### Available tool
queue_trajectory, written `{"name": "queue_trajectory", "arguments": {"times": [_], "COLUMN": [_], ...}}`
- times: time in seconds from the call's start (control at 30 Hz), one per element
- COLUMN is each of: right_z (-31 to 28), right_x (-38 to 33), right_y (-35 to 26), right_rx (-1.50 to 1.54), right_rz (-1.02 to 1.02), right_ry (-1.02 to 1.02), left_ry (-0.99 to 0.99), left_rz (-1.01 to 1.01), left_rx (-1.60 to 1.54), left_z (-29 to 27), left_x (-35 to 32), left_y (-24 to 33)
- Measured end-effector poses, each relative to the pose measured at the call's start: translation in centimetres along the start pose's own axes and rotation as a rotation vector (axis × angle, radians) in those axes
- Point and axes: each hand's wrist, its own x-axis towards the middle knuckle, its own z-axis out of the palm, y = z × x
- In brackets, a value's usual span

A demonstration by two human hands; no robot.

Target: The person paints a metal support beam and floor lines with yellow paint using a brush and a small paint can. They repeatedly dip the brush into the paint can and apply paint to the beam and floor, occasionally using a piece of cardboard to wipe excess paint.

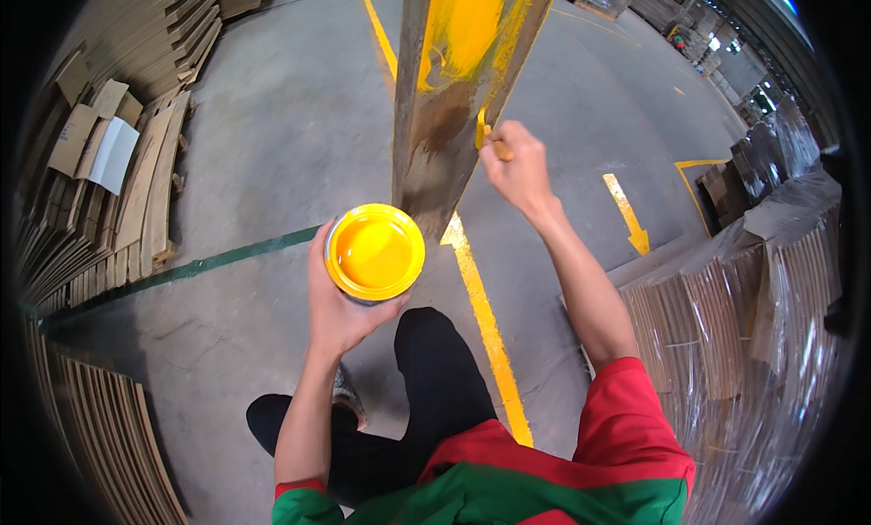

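Observation:
My left hand (337, 309) is wrapped round an upright can of yellow paint (374, 255), its fingers and thumb on the can's sides. My right hand (520, 166) grips the wooden handle of a paintbrush (499, 147). The brush's yellow bristles touch the right edge of a steel column (437, 153), which rises in front of me. Wet yellow paint (467, 26) covers much of the column's upper face and streaks down its right edge. Lower down, the metal is bare, brown and grey. The can stands off the column's lower left side.
Stacked flat cardboard (113, 434) and wooden pallets (154, 189) line the left. Plastic-wrapped cardboard stacks (717, 343) stand close on the right. A yellow floor line (485, 325) runs from the column's base towards me, and a green line (209, 264) crosses to the left.

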Motion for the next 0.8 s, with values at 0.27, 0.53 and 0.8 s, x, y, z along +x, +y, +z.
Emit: {"name": "queue_trajectory", "arguments": {"times": [0.27,0.53,0.8], "right_z": [-9.3,-7.2,-6.9], "right_x": [2.4,1.0,-0.4], "right_y": [-10.2,-11.3,-10.3], "right_rx": [0.834,0.542,0.476], "right_rz": [0.537,0.644,0.476], "right_ry": [-0.063,-0.398,-0.460], "left_ry": [-0.017,-0.058,-0.108], "left_rz": [0.082,0.131,0.061], "left_rx": [0.152,0.090,0.004], "left_z": [1.8,4.6,6.6], "left_x": [1.7,2.7,1.7], "left_y": [-0.3,0.3,-0.3]}}
